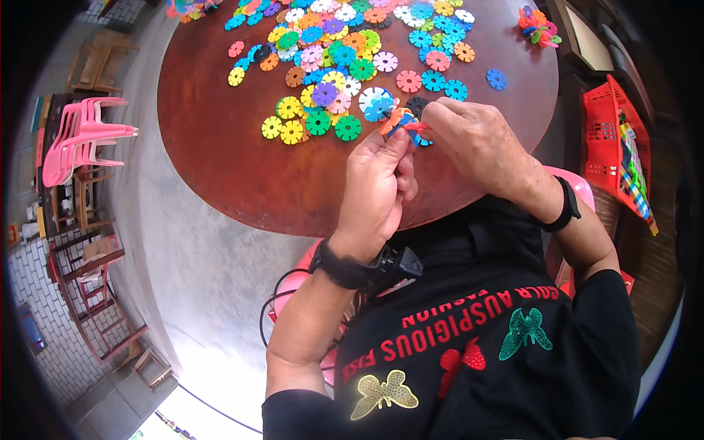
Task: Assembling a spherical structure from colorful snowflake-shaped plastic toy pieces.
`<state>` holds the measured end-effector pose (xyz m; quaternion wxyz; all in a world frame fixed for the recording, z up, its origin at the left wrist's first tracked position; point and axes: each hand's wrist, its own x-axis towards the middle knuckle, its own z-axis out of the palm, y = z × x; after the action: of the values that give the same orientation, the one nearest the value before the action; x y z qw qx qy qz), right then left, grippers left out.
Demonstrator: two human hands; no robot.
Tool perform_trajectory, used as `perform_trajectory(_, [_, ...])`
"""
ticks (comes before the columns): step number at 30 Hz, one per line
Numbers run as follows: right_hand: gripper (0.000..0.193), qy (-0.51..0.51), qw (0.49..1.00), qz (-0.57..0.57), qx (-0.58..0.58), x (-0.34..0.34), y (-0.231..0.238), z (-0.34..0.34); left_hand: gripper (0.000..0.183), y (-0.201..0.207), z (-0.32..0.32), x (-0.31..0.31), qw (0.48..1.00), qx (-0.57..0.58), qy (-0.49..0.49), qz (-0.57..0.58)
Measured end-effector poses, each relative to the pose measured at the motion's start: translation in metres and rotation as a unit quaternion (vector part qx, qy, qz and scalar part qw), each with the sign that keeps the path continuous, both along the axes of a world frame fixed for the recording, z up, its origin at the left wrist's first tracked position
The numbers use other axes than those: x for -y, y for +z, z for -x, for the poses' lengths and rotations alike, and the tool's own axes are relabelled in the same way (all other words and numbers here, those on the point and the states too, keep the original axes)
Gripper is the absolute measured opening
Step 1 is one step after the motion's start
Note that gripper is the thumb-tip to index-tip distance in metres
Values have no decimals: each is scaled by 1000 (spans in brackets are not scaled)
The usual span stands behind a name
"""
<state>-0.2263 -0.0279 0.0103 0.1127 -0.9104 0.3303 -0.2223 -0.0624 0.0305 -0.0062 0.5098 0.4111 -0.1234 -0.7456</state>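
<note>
Over the near part of the table, my left hand (pixel 380 180) pinches a small cluster of interlocked notched plastic discs (pixel 396 117), orange and blue. My right hand (pixel 480 143) is closed at the cluster's right side, its fingers gripping a red notched disc (pixel 416 127) seen edge-on against the cluster. Whether the red disc is slotted in cannot be made out. Just beyond the hands lie a white disc (pixel 375 97) and a black disc (pixel 417 105). Left of them are a green disc (pixel 347 127) and a purple disc (pixel 324 94).
Many loose coloured discs (pixel 341 53) cover the far half of the round brown table (pixel 242 165). An assembled disc ball (pixel 539 28) sits at its far right edge. Right stands a red plastic basket (pixel 605 136); stacked pink chairs (pixel 84 139) stand left on the grey floor.
</note>
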Motion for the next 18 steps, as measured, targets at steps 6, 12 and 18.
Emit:
perform_trajectory(6, [11,26,998,41,50,10,29,15,25,8,-14,5,965,226,-32,129])
perform_trajectory(12, [12,67,997,33,26,9,24,16,62,13,-13,9,981,49,-7,185])
perform_trajectory(18, [19,87,993,-8,73,14,27,10,47,8,-19,12,988,-21,7,155])
